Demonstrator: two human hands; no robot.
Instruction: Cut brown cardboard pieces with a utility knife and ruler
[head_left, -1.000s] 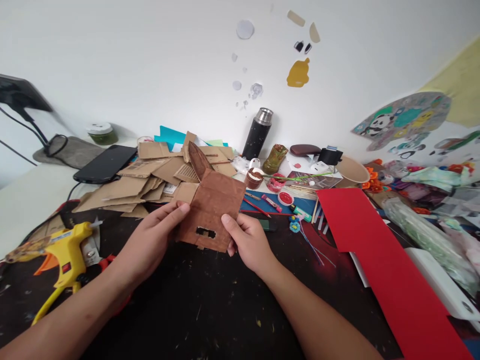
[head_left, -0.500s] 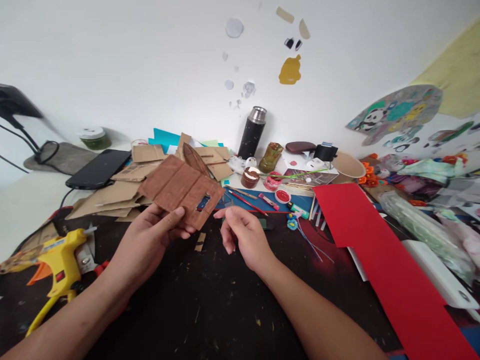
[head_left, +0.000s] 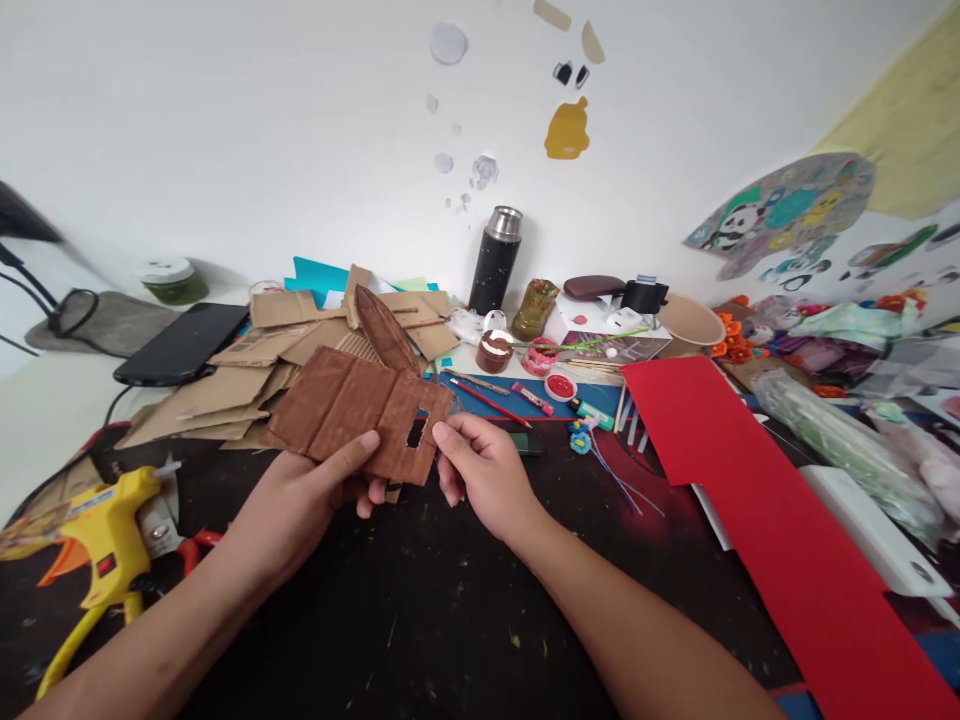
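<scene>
A brown-painted cardboard piece with fold lines and a small rectangular cut-out is held up above the dark table. My left hand grips its lower edge, thumb on the front face and fingers behind. At the right edge, beside the cut-out, my right hand pinches the cardboard between thumb and fingers. Just behind the piece a brown boat-shaped cardboard form rests against the cardboard pile. A small cardboard scrap, mostly hidden, lies under the left fingers.
At left are a yellow glue gun and red-handled scissors. Behind stand stacked cardboard pieces, a black flask and paint jars. Red card stretches along the right, near a blue pipe-cleaner flower.
My right hand has closed on the right edge of the brown cardboard, from which it was apart before. The cardboard has turned slightly and sits a little lower. The whole view has shifted slightly.
</scene>
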